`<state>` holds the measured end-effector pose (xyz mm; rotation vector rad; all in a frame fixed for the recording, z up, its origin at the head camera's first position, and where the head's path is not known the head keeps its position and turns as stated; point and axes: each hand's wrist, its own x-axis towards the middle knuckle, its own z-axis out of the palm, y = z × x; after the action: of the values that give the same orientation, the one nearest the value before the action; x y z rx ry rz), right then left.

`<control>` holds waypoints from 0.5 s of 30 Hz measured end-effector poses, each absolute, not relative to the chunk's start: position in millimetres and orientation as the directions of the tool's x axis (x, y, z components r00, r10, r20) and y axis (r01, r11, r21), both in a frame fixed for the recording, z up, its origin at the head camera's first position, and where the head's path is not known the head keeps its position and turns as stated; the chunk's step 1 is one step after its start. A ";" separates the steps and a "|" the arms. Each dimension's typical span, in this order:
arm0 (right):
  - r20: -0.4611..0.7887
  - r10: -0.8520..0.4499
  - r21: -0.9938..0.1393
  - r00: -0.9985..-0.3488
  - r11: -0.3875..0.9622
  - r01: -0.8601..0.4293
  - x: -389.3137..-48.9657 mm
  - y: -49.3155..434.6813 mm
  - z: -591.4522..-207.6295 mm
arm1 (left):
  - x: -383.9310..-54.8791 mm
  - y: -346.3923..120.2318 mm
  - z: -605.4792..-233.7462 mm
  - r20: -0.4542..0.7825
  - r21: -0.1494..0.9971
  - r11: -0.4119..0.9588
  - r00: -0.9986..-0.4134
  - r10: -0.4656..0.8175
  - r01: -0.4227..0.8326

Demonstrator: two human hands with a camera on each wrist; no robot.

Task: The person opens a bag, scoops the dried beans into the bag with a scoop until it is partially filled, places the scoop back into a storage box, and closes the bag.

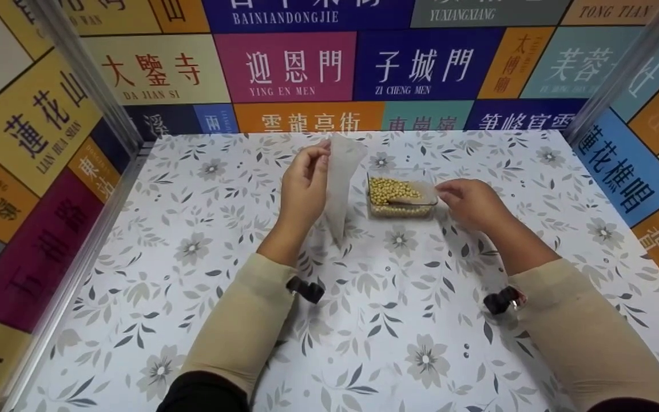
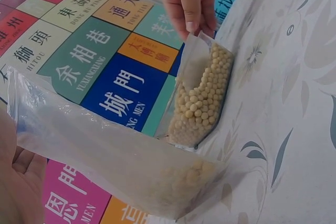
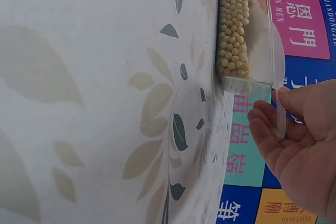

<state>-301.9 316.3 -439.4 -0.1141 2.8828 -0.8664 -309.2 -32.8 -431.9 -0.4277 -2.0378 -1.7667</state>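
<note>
The place looks like a small walled booth (image 1: 301,66). Sign-printed panels (image 1: 429,63) enclose a flower-patterned tabletop (image 1: 364,320) on three sides, and metallic posts (image 1: 87,74) stand at its far corners

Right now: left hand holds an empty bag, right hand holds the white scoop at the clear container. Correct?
One error: the bag isn't empty. The left wrist view shows pale yellow beans in its lower end. The left hand does hold it, and the right hand holds the white scoop at the clear container.
</note>
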 end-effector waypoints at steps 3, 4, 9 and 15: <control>-0.100 -0.096 -0.588 -0.990 0.808 -0.019 -298.9 318.3 -441.3 | -309.6 -32.3 -431.9 0.492 0.864 0.144 -0.870 -0.036 0.482; -0.099 -0.092 -0.601 -0.991 0.799 -0.015 -298.0 318.9 -441.9 | -309.6 -32.3 -431.8 0.493 0.864 0.142 -0.869 -0.036 0.484; -0.116 -0.069 -0.661 -0.991 0.750 0.025 -295.2 321.4 -446.4 | -309.8 -32.7 -431.6 0.498 0.862 0.130 -0.867 -0.033 0.490; -0.146 -0.028 -0.727 -0.989 0.681 0.088 -292.9 322.9 -448.6 | -309.8 -33.1 -432.4 0.498 0.863 0.118 -0.866 -0.035 0.492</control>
<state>-292.9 322.9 -448.6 0.0489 2.7453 -1.1979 -309.8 -33.1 -432.4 -0.4427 -2.0066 -1.7981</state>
